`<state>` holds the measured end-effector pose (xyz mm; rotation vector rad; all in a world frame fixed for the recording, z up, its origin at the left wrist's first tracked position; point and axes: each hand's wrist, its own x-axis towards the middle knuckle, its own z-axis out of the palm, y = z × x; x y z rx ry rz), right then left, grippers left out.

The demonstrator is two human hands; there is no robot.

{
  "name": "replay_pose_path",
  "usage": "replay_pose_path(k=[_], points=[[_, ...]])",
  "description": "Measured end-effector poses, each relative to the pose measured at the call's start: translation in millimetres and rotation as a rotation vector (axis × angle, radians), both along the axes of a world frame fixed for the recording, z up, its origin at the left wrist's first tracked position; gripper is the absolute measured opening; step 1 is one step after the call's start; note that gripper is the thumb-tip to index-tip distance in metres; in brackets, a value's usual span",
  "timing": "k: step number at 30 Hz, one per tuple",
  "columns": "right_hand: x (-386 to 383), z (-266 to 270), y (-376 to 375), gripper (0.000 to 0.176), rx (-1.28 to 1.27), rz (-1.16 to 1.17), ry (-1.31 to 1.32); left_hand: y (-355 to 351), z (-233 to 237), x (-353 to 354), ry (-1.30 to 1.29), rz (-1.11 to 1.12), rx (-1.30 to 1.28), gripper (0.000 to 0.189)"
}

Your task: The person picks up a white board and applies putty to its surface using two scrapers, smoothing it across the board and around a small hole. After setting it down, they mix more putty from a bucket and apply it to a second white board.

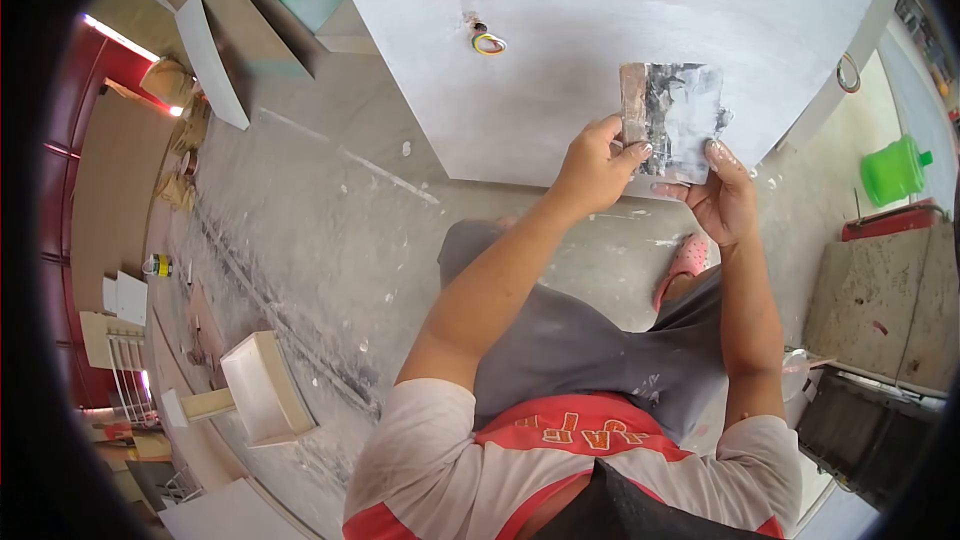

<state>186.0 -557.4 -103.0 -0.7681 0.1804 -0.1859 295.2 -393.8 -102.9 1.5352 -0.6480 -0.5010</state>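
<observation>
My left hand (597,168) is closed on the left edge of a flat rectangular plate (683,118), its thumb on the near corner. The plate is dark, smeared with white putty, with a brown strip along its left side. At the lower right corner, my right hand (727,202) grips the same plate, thumb on the edge and fingers partly hidden beneath. White residue sticks to the fingertips of both hands. Behind the plate stands a large white-coated panel (560,0), overlapped by the plate in this view. Coloured wires (488,43) curl out of a hole in it.
Below me is a stained concrete floor (330,230). An open drawer-like box (262,390) and loose boards (212,65) lie to the left. A green plastic container (895,171) and a worn cabinet (880,305) stand at right. A roll of tape (848,73) hangs at the panel's right side.
</observation>
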Motion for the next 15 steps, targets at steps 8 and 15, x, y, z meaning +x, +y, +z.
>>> replay_pose_path(k=[8, 15], points=[[8.4, 1.1, -7.4, 0.038, 0.077, -0.038, -0.069, 5.0, 4.3, 4.5, -0.097, 0.019, -0.093, 0.032], [5.5, -10.3, -19.4, 0.057, 0.118, 0.209, -0.236, 15.3, 18.4, 24.3, 0.204, -0.323, -0.188, 0.042]])
